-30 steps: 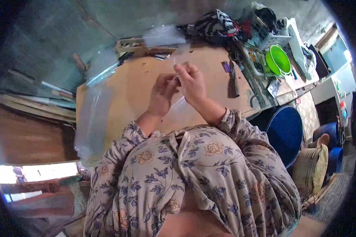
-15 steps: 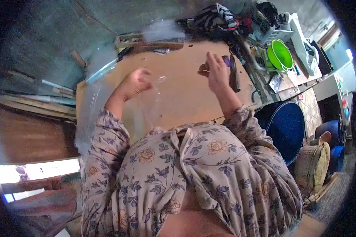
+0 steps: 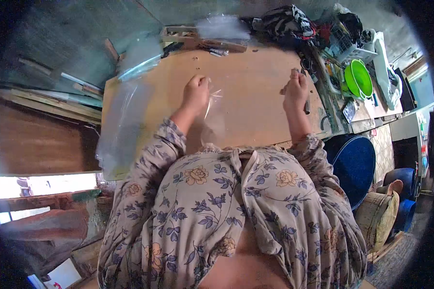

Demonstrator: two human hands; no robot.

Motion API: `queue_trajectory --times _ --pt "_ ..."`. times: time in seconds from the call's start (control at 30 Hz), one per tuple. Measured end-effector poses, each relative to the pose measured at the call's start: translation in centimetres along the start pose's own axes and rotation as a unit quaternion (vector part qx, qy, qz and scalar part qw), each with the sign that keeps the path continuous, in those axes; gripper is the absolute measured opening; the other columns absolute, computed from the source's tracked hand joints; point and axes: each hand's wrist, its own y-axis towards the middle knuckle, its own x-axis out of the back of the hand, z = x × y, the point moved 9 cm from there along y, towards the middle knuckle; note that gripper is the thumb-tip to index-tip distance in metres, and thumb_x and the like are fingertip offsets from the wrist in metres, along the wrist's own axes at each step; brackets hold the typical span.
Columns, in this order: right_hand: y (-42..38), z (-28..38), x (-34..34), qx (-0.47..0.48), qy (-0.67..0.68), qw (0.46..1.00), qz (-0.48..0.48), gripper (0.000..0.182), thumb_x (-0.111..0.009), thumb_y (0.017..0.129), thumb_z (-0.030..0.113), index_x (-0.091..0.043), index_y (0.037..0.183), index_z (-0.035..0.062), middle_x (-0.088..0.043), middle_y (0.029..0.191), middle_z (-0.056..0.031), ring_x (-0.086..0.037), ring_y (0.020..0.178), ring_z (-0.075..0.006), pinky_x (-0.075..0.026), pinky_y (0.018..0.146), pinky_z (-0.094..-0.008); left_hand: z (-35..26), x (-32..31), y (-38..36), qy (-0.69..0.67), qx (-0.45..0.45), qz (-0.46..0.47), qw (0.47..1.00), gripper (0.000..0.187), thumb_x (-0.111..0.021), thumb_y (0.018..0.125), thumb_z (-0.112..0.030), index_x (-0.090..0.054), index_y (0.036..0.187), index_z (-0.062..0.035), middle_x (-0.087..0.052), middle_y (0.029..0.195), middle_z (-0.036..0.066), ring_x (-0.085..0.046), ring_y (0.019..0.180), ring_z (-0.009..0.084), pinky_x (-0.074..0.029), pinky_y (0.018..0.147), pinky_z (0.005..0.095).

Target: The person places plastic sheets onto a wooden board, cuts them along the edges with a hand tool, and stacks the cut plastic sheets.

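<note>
My left hand (image 3: 196, 94) is closed over the middle-left of the wooden board tabletop (image 3: 250, 111). A thin clear plastic bag (image 3: 215, 115) hangs from its fingers toward my body, its crumpled edge catching the light. To the right, my right hand (image 3: 295, 91) is also closed, thumb up. What it holds, if anything, is hidden. Behind that hand lies a dark, long tool (image 3: 307, 107), partly covered. Flat clear plastic sheets (image 3: 123, 115) are spread along the left side of the board.
A stack of clear plastic (image 3: 222, 28) sits on a wooden box at the back. Scissors (image 3: 305, 63) lie at the right edge. A green basin (image 3: 359, 79) stands on the right-hand bench, with a large blue barrel (image 3: 349, 164) below.
The view has shifted, so the scene sits further right and lower. My left hand has closed with the plastic at it. My right hand's raised fingers have curled in.
</note>
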Motion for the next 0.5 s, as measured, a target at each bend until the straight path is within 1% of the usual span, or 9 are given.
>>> queue_trajectory --times 0.07,0.13,0.2,0.27,0.3,0.37,0.4,0.47,0.5 --pt "0.8 -0.2 1.1 -0.026 -0.029 0.999 0.012 0.018 -0.051 0.088 0.022 -0.050 0.081 0.0047 -0.040 0.051 0.0023 -0.037 0.037 -0.0076 -0.037 0.035 -0.0248 -1.2 0.6 0.8 0.074 -0.060 0.091 0.991 0.024 -0.055 0.083 -0.028 -0.056 0.089 -0.0039 -0.047 0.057 -0.005 -0.041 0.044 0.0062 -0.033 0.040 0.0230" --pt "0.6 -0.5 1.5 -0.072 -0.104 0.992 0.013 0.020 -0.052 0.087 0.023 -0.051 0.084 0.0041 -0.039 0.051 0.0029 -0.037 0.038 -0.0074 -0.037 0.035 -0.0248 -1.8 -1.2 -0.9 0.030 0.033 0.312 0.949 0.025 -0.056 0.084 -0.025 -0.055 0.097 -0.0047 -0.044 0.056 -0.007 -0.038 0.042 0.0052 -0.029 0.037 0.0212" --pt "0.4 -1.3 1.8 -0.057 -0.054 0.997 0.023 0.021 -0.053 0.087 0.024 -0.051 0.086 0.0039 -0.039 0.051 0.0031 -0.037 0.038 -0.0072 -0.038 0.036 -0.0249 -2.3 -1.8 -1.8 0.123 0.011 0.366 0.922 0.030 -0.058 0.082 -0.026 -0.055 0.102 -0.0034 -0.051 0.062 -0.004 -0.047 0.051 0.0074 -0.037 0.044 0.0202" --pt "0.5 -2.1 2.4 -0.077 -0.045 0.996 0.004 0.022 -0.053 0.086 0.025 -0.051 0.086 0.0035 -0.040 0.052 0.0028 -0.037 0.039 -0.0072 -0.038 0.036 -0.0248 -0.9 -3.1 -2.6 0.390 -0.096 0.419 0.814 0.032 -0.058 0.083 -0.026 -0.054 0.104 -0.0022 -0.055 0.065 0.001 -0.055 0.062 0.0116 -0.043 0.052 0.0216" --pt "0.6 -2.4 2.7 -0.070 -0.068 0.995 -0.005 0.023 -0.053 0.086 0.026 -0.051 0.087 0.0028 -0.040 0.052 0.0025 -0.039 0.039 -0.0073 -0.038 0.036 -0.0245 0.3 -3.2 -2.3 0.390 -0.097 0.421 0.813 0.032 -0.058 0.083 -0.026 -0.054 0.104 -0.0022 -0.055 0.065 0.001 -0.055 0.062 0.0116 -0.043 0.052 0.0216" --pt "0.6 -2.7 3.3 -0.056 -0.076 0.995 -0.008 0.023 -0.053 0.086 0.026 -0.051 0.085 0.0026 -0.041 0.052 0.0019 -0.040 0.039 -0.0081 -0.039 0.036 -0.0248 2.6 -1.1 0.4 0.263 -0.023 0.286 0.921 0.028 -0.057 0.083 -0.024 -0.054 0.101 -0.0023 -0.058 0.068 0.005 -0.059 0.071 0.0156 -0.046 0.057 0.0230" --pt "0.5 -2.9 3.6 -0.043 -0.084 0.995 -0.007 0.024 -0.053 0.086 0.026 -0.051 0.083 0.0024 -0.042 0.052 0.0013 -0.041 0.039 -0.0088 -0.040 0.036 -0.0252 3.1 -1.6 0.2 0.263 -0.022 0.288 0.920 0.028 -0.057 0.083 -0.024 -0.054 0.101 -0.0023 -0.058 0.068 0.005 -0.059 0.071 0.0156 -0.046 0.057 0.0230" --pt "0.5 -4.5 4.8 -0.030 -0.113 0.993 -0.027 0.026 -0.053 0.086 0.027 -0.052 0.081 0.0018 -0.043 0.052 0.0002 -0.042 0.039 -0.0096 -0.041 0.037 -0.0260 5.8 -0.3 0.2 -0.062 0.178 0.147 0.971 0.023 -0.055 0.084 -0.021 -0.054 0.097 -0.0022 -0.056 0.068 0.004 -0.057 0.068 0.0134 -0.044 0.057 0.0232" --pt "0.5 -5.2 5.5 -0.014 -0.141 0.989 -0.045 0.027 -0.053 0.086 0.027 -0.052 0.079 0.0013 -0.045 0.053 -0.0009 -0.044 0.039 -0.0105 -0.042 0.038 -0.0267 5.9 -0.4 0.2 -0.061 0.181 0.149 0.970 0.023 -0.055 0.084 -0.021 -0.054 0.097 -0.0022 -0.056 0.068 0.004 -0.057 0.068 0.0134 -0.044 0.057 0.0232"
